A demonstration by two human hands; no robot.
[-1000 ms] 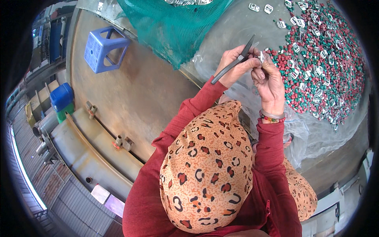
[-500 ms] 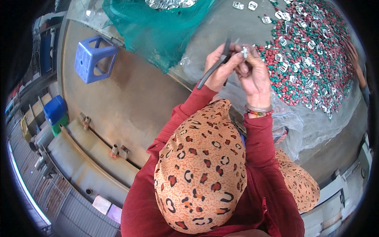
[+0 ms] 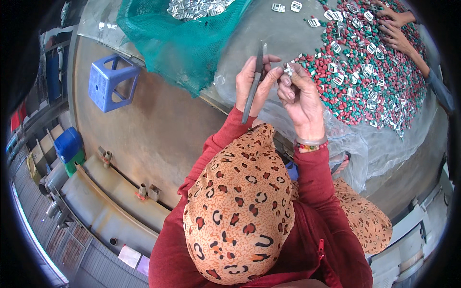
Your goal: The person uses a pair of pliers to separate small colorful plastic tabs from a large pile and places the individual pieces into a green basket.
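In my left hand [image 3: 247, 84] is a narrow, dark, flat tool [image 3: 253, 89] with a pale tip, held upright between thumb and fingers; its exact kind cannot be made out. My right hand [image 3: 305, 98] pinches a small silvery metal piece [image 3: 288, 70] between thumb and forefinger. The left thumb tip comes close to that piece. Right of my hands spreads a heap of small red and green pebble-like bits [image 3: 345, 108], with several silver buckle-like metal pieces [image 3: 368, 70] scattered over it.
A co-worker's hands [image 3: 394, 31] reach into the heap at the far right. Green netting [image 3: 177, 57] holds a pile of silver metal pieces [image 3: 199, 8]. Clear plastic sheeting [image 3: 355, 149] lies under the heap. A blue stool [image 3: 103, 86] stands left; leopard-print cloth [image 3: 240, 206] bulges below my hands.
My hands have drawn apart slightly, and the dark tool has turned from slanted to nearly upright. The co-worker's hands have moved onto the heap's far side. The whole view has shifted slightly.
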